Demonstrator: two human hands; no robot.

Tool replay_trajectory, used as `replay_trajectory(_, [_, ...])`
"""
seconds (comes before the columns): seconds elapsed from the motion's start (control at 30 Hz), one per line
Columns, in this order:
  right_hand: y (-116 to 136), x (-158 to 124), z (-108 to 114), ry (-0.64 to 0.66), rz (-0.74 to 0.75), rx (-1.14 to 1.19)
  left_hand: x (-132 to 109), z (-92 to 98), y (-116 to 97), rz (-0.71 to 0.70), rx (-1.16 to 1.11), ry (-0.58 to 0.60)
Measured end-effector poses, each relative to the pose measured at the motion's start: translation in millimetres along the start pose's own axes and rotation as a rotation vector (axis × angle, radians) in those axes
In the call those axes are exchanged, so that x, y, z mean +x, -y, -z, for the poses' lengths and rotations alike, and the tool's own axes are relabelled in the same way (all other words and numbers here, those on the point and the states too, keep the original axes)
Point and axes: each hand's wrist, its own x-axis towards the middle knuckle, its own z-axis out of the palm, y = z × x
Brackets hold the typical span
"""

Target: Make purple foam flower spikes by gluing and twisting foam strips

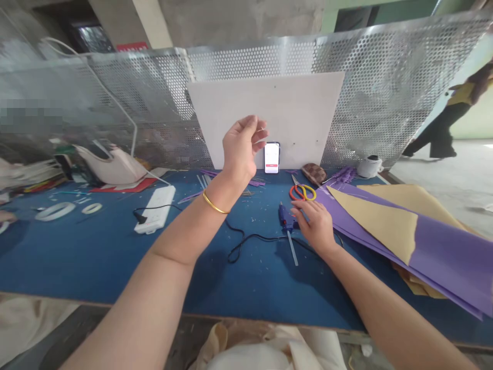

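My left hand (242, 145) is raised in front of the white board, left of an upright lit phone (271, 158). Its thumb and forefinger are pressed together; whatever may be between them is too small to make out. Low over the blue table, my right hand (316, 223) has thumb and fingers apart and grips nothing I can see. Just left of it lies a blue hot glue gun (285, 218) with a glue stick (292, 249) sticking out of its rear. Scissors (302, 192) with red and yellow handles lie just beyond the right fingertips.
Purple sheets (442, 236) and tan sheets (379, 221) cover the table's right side. A white power strip (155, 209) and tape rolls (56, 211) lie left. A black cord (254, 236) crosses the middle. Behind stand a white board (239, 103) and perforated metal screen (146, 92).
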Motion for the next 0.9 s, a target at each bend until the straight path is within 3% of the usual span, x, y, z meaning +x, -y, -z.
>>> replay_trajectory(0.1, [4.1,-2.1,-2.8,0.083,0.017,0.139,-20.9,-16.9,-15.8,0.056,-0.129,0.032])
replay_trajectory(0.2, [6.3,-3.5,-5.4,0.135,-0.076,0.366,-43.0,-34.3,-18.5,0.127,-0.236,0.066])
replay_trajectory(0.3, [9.6,-2.1,-4.5,0.204,-0.254,0.737,-61.8,-45.4,-5.9,0.345,-0.384,0.081])
replay_trajectory(0.43, [18.5,-0.3,-1.8,0.312,-0.416,1.227,-80.4,-54.0,22.7,0.588,-0.539,-0.029])
replay_trajectory(0.53, [23.7,-4.3,-3.5,0.370,-0.526,1.321,-98.4,-63.4,40.5,0.730,-0.498,-0.102])
replay_trajectory(0.63, [23.9,-9.8,-7.7,0.329,-0.642,1.277,-116.8,-71.6,49.4,0.781,-0.469,-0.072])
replay_trajectory(0.77, [17.8,-6.7,-10.2,0.228,-0.725,1.290,-119.1,-62.3,48.0,0.785,-0.455,-0.041])
replay_trajectory(0.9, [9.1,4.2,-5.7,0.172,-0.787,1.331,-92.9,-24.1,36.0,0.744,-0.491,-0.040])
